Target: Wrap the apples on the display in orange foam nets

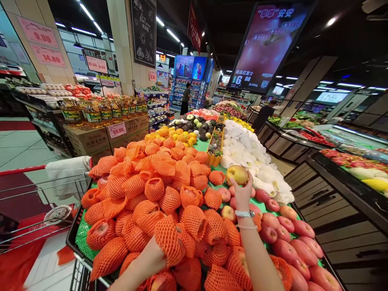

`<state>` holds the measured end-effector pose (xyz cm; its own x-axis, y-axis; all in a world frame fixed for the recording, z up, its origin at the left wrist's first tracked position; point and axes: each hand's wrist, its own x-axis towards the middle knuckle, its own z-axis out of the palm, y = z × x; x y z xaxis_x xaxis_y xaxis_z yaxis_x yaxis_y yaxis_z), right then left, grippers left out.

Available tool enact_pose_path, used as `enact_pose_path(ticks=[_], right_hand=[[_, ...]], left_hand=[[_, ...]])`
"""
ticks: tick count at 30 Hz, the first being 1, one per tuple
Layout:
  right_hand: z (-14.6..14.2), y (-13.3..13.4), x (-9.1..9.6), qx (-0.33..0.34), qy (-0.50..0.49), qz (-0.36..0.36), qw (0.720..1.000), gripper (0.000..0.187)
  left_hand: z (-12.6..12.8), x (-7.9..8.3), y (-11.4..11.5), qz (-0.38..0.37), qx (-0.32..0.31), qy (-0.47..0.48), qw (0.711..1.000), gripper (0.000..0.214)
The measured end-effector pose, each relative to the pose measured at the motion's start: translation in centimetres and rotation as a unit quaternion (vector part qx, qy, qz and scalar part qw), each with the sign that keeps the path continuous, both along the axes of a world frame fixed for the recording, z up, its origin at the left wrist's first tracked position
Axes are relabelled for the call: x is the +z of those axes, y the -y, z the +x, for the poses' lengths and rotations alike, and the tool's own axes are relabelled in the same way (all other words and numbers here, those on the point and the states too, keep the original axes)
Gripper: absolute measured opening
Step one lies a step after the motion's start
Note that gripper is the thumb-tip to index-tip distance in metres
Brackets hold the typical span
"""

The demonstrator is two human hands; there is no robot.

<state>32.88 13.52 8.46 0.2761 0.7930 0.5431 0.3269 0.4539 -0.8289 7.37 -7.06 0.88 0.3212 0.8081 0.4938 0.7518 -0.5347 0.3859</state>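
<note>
My right hand (243, 194), with a pale band at the wrist, grips a yellowish apple (237, 175) from below and its right side. It holds the fruit over the back part of the apple display, near the white-netted fruit. An orange foam net (168, 239) covers the fingers of my left hand (153, 251) at the front of the pile. How those fingers are bent is hidden. Around it lie many orange-netted fruits (138, 216). Bare reddish apples (291, 249) sit to the right of my right forearm.
A shopping cart (28, 169) with a white cloth (68, 178) stands at the left. White-netted fruit (251, 149) lies behind the apples. Oil bottles (101, 112) top cardboard boxes (86, 140). A dark-edged produce stand (336, 182) is at the right. Two people are farther back.
</note>
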Motion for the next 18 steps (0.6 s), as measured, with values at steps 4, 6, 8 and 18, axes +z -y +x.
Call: enact_pose_path(ticks=[4,6,8,18], right_hand=[[-1.4,7.1,-0.6,0.105,-0.06,-0.014,0.993,0.083],[-2.5,11.6,-1.2,0.17,-0.05,-0.019,0.984,0.08],[-3.7,15.1,-1.8,0.184,0.006,-0.026,0.983,0.078],[-7.2,19.3,-4.0,0.153,0.177,-0.069,0.97,0.08]], left_hand=[[0.5,1.2,-0.7,-0.009,-0.016,-0.023,1.0,0.06],[1.0,1.6,-0.7,0.011,-0.011,-0.021,1.0,0.066],[1.5,1.8,-0.5,0.038,-0.003,-0.003,0.999,0.069],[2.8,2.4,0.1,-0.031,-0.006,0.127,0.991,0.068]])
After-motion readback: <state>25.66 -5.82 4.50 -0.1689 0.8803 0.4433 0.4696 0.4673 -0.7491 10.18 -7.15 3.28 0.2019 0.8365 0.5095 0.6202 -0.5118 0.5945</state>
